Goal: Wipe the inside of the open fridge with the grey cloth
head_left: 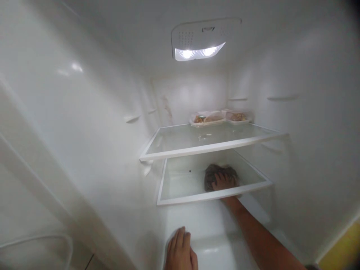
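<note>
My right hand (224, 182) reaches under the lower glass shelf (180, 199) of a refrigerator and shows through the glass. Its fingers are spread over a dark, crumpled cloth (210, 176), gripping it near the back. Part of the cloth is hidden beneath the palm. Lower in the view, my left hand (181, 252) rests near the fridge's bottom front with its fingers stretched out side by side. Nothing shows in that hand, and its wrist is cut off by the frame's lower edge.
An upper glass shelf (194, 150) carries two wrapped food trays, one on the left (208, 118) and another on the right (238, 117). A lit lamp (197, 53) is set in the ceiling. Shelf ledges (282, 98) stick out from the side walls.
</note>
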A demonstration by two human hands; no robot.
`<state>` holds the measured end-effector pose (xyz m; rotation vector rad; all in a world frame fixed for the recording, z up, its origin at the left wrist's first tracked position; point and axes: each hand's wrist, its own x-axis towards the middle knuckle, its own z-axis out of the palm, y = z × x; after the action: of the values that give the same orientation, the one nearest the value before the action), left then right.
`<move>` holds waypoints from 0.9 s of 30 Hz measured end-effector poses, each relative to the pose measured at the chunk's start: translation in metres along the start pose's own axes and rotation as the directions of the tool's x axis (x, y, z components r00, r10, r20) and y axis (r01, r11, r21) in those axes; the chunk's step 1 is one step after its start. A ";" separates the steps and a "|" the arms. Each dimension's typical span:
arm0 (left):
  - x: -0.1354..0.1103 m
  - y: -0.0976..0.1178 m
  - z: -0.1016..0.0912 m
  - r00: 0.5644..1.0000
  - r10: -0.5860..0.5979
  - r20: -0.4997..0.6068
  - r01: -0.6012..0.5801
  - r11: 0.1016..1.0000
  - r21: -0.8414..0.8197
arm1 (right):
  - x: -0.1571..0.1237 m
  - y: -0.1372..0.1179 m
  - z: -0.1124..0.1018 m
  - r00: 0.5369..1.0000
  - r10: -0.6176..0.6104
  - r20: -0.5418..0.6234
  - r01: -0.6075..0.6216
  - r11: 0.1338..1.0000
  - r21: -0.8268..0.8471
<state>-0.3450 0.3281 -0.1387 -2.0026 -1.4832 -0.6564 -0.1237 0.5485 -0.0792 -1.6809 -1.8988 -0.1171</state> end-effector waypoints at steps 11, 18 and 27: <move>-0.004 0.018 0.014 0.968 -0.221 -0.117 0.208 0.971 -0.115 | -0.018 -0.153 0.037 0.890 -0.296 0.347 0.225 0.947 0.230; 0.008 0.026 -0.011 0.962 -0.270 -0.042 0.259 0.952 -0.165 | -0.042 -0.155 0.010 0.820 -0.382 0.426 0.250 0.909 0.334; 0.029 0.021 -0.053 0.995 -0.095 0.001 0.095 0.989 -0.117 | -0.117 -0.112 -0.061 0.778 -0.418 0.469 0.220 0.881 0.419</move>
<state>-0.3205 0.3067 -0.0833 -2.0247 -1.5788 -0.8035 -0.2026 0.3967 -0.0504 -1.2037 -2.4478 0.6006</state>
